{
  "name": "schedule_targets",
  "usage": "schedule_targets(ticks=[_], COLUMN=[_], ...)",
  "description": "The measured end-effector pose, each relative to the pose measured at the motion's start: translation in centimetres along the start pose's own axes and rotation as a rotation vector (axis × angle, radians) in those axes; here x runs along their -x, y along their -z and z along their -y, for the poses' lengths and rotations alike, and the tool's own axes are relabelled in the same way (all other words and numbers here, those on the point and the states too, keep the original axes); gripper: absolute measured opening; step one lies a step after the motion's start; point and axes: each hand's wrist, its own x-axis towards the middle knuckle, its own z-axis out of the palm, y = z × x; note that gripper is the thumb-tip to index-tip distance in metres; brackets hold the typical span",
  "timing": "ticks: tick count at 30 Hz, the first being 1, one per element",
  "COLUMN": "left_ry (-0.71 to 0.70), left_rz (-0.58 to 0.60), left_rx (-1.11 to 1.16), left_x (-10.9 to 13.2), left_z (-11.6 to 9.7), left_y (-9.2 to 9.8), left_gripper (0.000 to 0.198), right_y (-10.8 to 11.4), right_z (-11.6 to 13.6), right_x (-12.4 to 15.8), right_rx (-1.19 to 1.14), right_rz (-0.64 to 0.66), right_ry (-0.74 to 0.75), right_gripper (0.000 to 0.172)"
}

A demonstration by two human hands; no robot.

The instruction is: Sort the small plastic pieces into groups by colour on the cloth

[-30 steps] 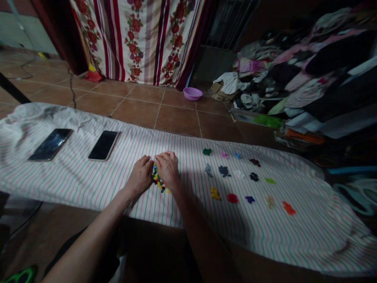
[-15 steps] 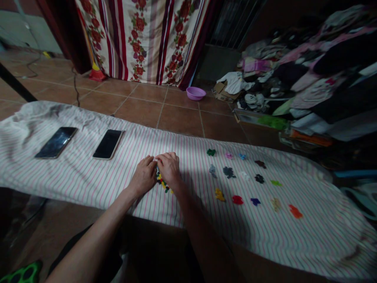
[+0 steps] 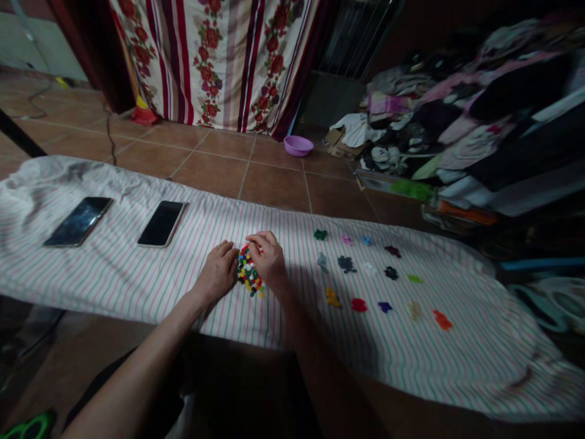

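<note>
A small heap of mixed coloured beads [image 3: 248,272] lies on the striped cloth [image 3: 114,274] between my hands. My left hand [image 3: 218,269] rests beside the heap's left edge, fingers curled down onto the cloth. My right hand [image 3: 270,259] sits at the heap's right and far side, thumb and fingers pinched over the top beads; what they hold is too small to make out. To the right lie sorted little clusters by colour: green [image 3: 320,234], dark blue-grey [image 3: 347,263], yellow [image 3: 332,297], red [image 3: 359,304], orange [image 3: 441,319] and several more.
Two dark phones [image 3: 161,223] [image 3: 78,221] lie face up on the cloth at the left. Beyond the cloth are floor tiles, a purple bowl [image 3: 298,145], a flowered curtain [image 3: 219,61] and a pile of clothes [image 3: 457,122] at the right.
My hands have parted a little, uncovering more of the bead heap. My right hand has shifted to the heap's right and far side.
</note>
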Motion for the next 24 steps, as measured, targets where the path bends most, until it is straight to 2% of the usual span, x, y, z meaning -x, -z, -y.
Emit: schedule_targets(ticks=[5, 8, 12, 18, 24], left_ry=[0.007, -0.041, -0.028, -0.057, -0.057], left_rz=[0.069, 0.099, 0.091, 0.090, 0.087], left_rx=[-0.095, -0.153, -0.176, -0.170, -0.167], left_x=[1.2, 2.1, 2.5, 2.0, 1.6], left_z=[-0.4, -0.7, -1.0, -1.9, -2.2], left_y=[-0.5, -0.5, -0.6, -0.3, -0.4], left_gripper=[0.042, 0.047, 0.049, 0.036, 0.037], right_y=[2.2, 4.3, 7.9, 14.3, 18.9], right_z=[-1.8, -2.9, -4.2, -6.0, -8.6], right_x=[0.4, 0.8, 1.7, 4.3, 5.9], right_rx=[0.069, 0.114, 0.171, 0.241, 0.386], right_rz=[-0.031, -0.057, -0.111, -0.208, -0.156], right_ry=[-0.039, -0.084, -0.154, -0.235, -0.376], right_gripper=[0.023, 0.022, 0.019, 0.020, 0.023])
